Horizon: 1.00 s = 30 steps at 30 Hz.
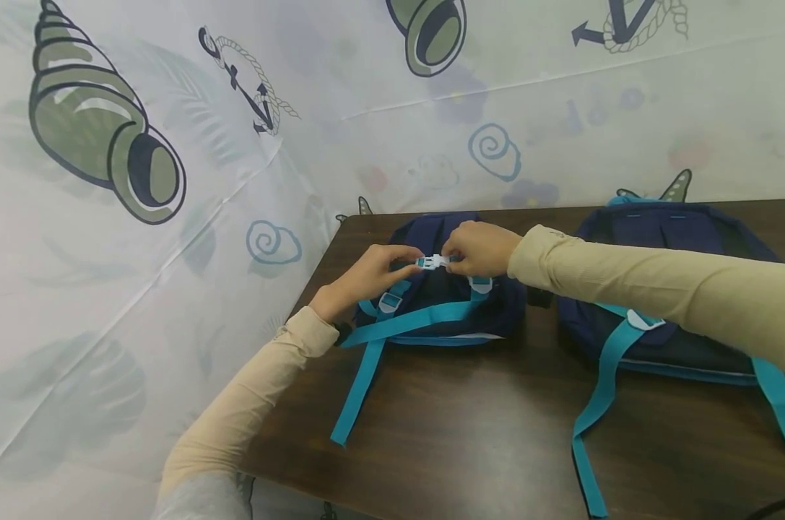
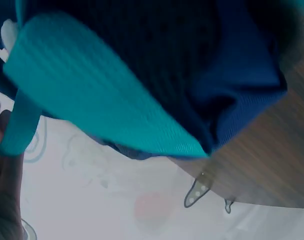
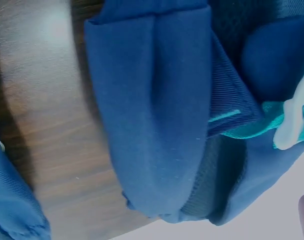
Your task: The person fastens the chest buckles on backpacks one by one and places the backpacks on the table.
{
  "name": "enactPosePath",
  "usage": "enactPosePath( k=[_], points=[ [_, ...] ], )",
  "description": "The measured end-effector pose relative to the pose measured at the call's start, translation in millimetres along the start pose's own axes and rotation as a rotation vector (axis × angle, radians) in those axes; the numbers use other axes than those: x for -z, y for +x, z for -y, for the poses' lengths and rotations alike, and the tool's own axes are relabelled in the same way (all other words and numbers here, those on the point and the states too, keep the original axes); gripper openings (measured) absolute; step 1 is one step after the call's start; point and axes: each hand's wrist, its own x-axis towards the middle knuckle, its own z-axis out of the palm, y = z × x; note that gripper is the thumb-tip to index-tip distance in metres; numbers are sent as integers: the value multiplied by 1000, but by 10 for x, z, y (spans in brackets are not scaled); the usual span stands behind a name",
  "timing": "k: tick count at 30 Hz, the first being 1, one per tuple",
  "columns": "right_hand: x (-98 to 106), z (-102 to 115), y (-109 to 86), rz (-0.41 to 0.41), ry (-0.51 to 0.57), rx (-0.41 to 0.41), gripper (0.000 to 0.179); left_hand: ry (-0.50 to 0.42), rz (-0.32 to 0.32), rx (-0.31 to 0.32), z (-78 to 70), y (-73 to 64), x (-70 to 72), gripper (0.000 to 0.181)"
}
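Note:
A navy backpack (image 1: pixel 426 230) with turquoise straps lies on the table, straps facing up. Over its middle, my left hand (image 1: pixel 380 269) and right hand (image 1: pixel 482 248) pinch the two ends of a white side-release buckle (image 1: pixel 433 262). The buckle halves look joined, though fingertips cover both ends. A turquoise strap (image 1: pixel 431 315) crosses the pack below the hands, and another hangs toward the table front. In the left wrist view, a wide turquoise strap (image 2: pixel 87 90) runs close to the hand at the left edge. The right wrist view shows the pack's side and a white strap adjuster (image 3: pixel 292 120).
A second navy backpack (image 1: pixel 665 220) lies at the right, partly behind my right forearm, its turquoise straps (image 1: pixel 603 383) trailing forward. Both packs rest on a dark wooden table (image 1: pixel 470 426). A patterned white curtain (image 1: pixel 340 94) hangs behind and to the left. A dark cable (image 1: pixel 782 505) shows at the lower right.

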Motion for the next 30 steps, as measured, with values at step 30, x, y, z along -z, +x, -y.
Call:
enactPosePath(
  k=[30],
  points=[
    [-40,67,75,48,-19,32,13,-75,17,69,-69,20,-60,28]
  ],
)
